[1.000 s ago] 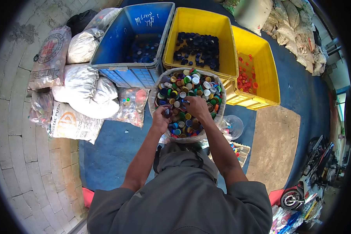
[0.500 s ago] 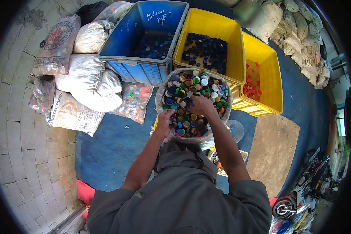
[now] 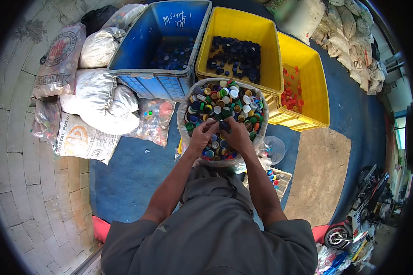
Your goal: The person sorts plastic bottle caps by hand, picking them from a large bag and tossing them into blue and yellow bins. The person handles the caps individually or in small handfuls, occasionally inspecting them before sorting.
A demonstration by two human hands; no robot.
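Observation:
A round tub with a plastic-lined rim (image 3: 181,110) is heaped with bottle caps (image 3: 225,98) of many colours. Over the near half of the heap, my left hand (image 3: 203,135) is closed, its fingertips close to those of the other hand; what it holds is hidden. Beside it, my right hand (image 3: 236,136) is closed on a dark cap (image 3: 224,125) between its fingers. The hands nearly meet above the caps.
Beyond the tub stand a blue crate (image 3: 151,85) with mixed caps, a yellow crate (image 3: 236,23) with dark caps and another yellow crate (image 3: 314,82) with red caps. White sacks (image 3: 96,98) lie left. A clear container (image 3: 274,150) and a small basket (image 3: 283,182) are at right.
My left hand has moved up and right over the caps. My right hand has drawn back toward me, and the two hands have come together.

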